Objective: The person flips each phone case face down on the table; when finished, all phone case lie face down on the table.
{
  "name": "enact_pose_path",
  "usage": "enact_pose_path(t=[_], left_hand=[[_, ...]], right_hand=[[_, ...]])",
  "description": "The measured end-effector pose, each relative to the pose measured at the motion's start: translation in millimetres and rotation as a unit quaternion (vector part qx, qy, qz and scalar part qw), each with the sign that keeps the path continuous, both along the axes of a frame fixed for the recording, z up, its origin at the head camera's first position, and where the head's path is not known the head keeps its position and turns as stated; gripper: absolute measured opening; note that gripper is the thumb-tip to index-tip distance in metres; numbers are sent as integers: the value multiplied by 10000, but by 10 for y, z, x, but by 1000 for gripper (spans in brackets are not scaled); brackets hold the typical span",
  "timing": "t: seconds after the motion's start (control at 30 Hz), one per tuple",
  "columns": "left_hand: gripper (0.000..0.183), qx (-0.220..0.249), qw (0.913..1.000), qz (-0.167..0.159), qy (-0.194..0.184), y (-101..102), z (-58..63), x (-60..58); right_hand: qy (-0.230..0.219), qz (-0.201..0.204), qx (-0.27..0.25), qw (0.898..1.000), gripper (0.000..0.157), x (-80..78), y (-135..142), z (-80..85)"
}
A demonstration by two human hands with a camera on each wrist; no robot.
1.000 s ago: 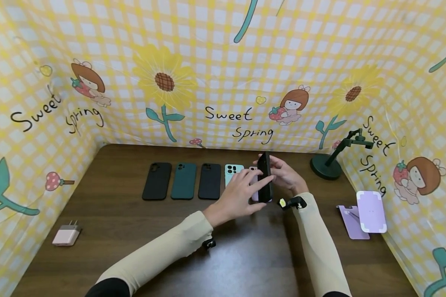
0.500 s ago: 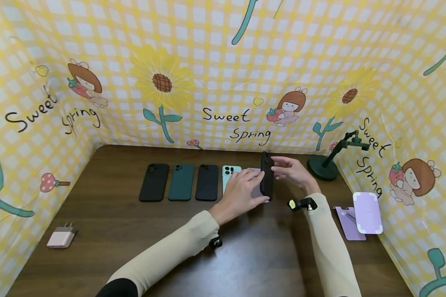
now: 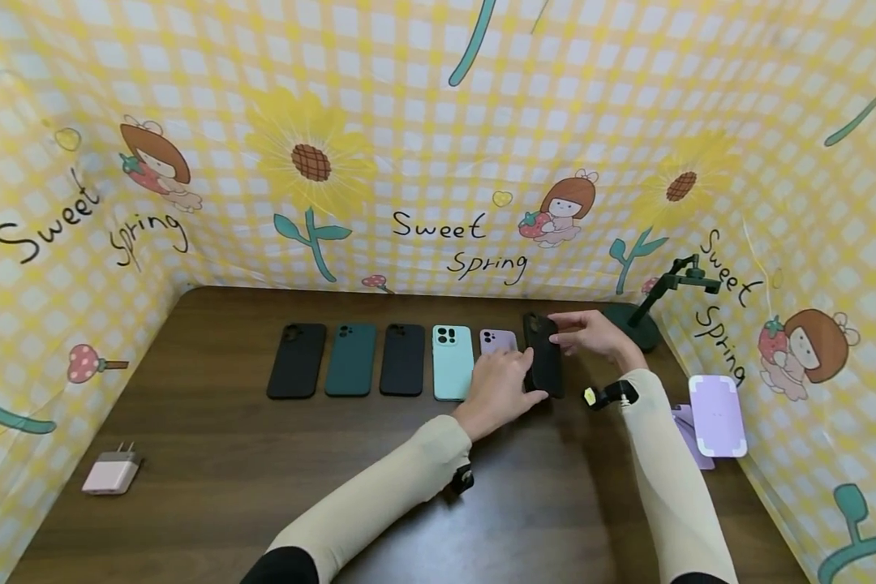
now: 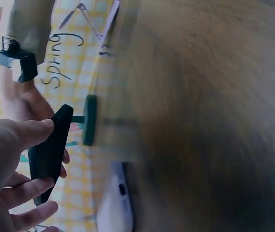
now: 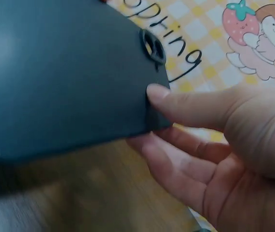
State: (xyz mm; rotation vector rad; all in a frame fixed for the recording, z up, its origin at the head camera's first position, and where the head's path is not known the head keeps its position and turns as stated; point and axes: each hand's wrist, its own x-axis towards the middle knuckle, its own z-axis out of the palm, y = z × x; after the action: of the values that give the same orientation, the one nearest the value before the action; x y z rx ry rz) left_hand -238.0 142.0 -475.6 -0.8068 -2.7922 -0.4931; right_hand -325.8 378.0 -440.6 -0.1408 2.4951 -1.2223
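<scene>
Both hands hold a black phone case [image 3: 543, 357] by its edges, at the right end of a row. My left hand [image 3: 498, 393] grips it low on its left side; in the left wrist view the thumb and fingers [image 4: 28, 193] lie along its edges. My right hand [image 3: 600, 337] pinches its upper right edge; the right wrist view shows the thumb [image 5: 190, 106] on the dark face near the camera cutout and fingers beneath. The case looks tilted, its lower end close to the table. Just left of it lies a lilac phone case [image 3: 498, 339], partly hidden by my left hand.
Further left in the row lie a mint phone case [image 3: 453, 365], a dark navy one [image 3: 402, 361], a teal one [image 3: 351, 361] and a black one [image 3: 297, 361]. A dark green stand [image 3: 638, 324] and a lilac stand [image 3: 717, 418] are at right, a charger [image 3: 112, 473] at left.
The black phone case, upright and edge-on before, has moved right and tipped down toward the table. Both hands moved right with it, uncovering the mint case and part of the lilac one.
</scene>
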Motion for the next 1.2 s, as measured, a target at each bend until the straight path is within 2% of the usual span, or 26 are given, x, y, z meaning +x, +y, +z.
enact_pose_path(t=[0.13, 0.27, 0.53, 0.77, 0.97, 1.2], left_hand=[[76, -461, 9985, 66, -302, 198, -94, -41], [76, -692, 9965, 139, -453, 356, -179, -85], [63, -1110, 9916, 111, -653, 519, -324, -60], [51, -1133, 9921, 50, -537, 551, -350, -116], [44, -1242, 9911, 57, -471, 511, -316, -138], [50, -1465, 9887, -7, -323, 440, -309, -153]], right_hand=[[-129, -70, 529, 9985, 58, -6, 93, -55], [-155, -149, 739, 9970, 58, -18, 160, -141], [-320, -67, 1415, 9894, 55, 51, 164, -236], [-265, -374, 1596, 9861, 56, 3, 77, -253], [-317, -387, 1614, 9856, 58, -60, -3, -271], [-159, -197, 1814, 9831, 56, -112, -76, -324]])
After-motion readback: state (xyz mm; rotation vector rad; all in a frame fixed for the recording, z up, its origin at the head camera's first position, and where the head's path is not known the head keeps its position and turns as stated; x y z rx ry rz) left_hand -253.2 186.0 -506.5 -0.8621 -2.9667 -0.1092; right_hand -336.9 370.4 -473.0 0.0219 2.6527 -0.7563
